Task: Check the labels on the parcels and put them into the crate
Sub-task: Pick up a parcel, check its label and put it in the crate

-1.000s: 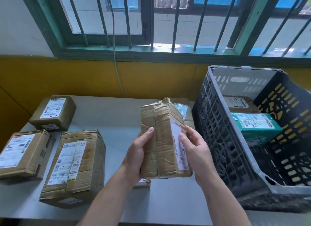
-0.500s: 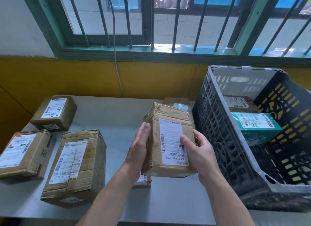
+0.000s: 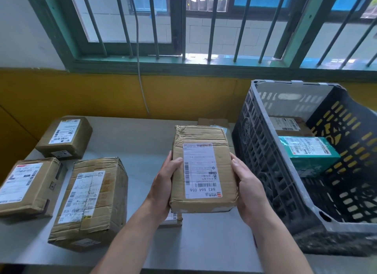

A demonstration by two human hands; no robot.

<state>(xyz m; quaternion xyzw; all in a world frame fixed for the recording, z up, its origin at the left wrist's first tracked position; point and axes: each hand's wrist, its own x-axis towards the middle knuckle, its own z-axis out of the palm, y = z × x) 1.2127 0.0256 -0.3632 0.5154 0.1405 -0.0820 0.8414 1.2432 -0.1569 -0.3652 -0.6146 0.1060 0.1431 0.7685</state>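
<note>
Left hand (image 3: pixel 163 184) and right hand (image 3: pixel 249 190) grip a parcel (image 3: pixel 204 167) above grey table (image 3: pixel 142 143) by window (image 3: pixel 177 28)

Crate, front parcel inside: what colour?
Teal parcel with a white label on top; the head view shows it best.

I have one view only, from the camera worn on my head. It faces forward and down over the surface (image 3: pixel 142 143), and its wide angle bows straight lines towards the edges. My forearms come in from the near bottom edge. My left grip (image 3: pixel 163 188) and right grip (image 3: pixel 251 194) hold the parcel (image 3: pixel 204 135) close under the lens at the middle, near enough for its label to be read. The crate (image 3: pixel 265 151) fills the right side, seen from above into its inside. At the far top the view reaches the yellow wall (image 3: pixel 102 94) and the barred window (image 3: pixel 204 24).
</note>
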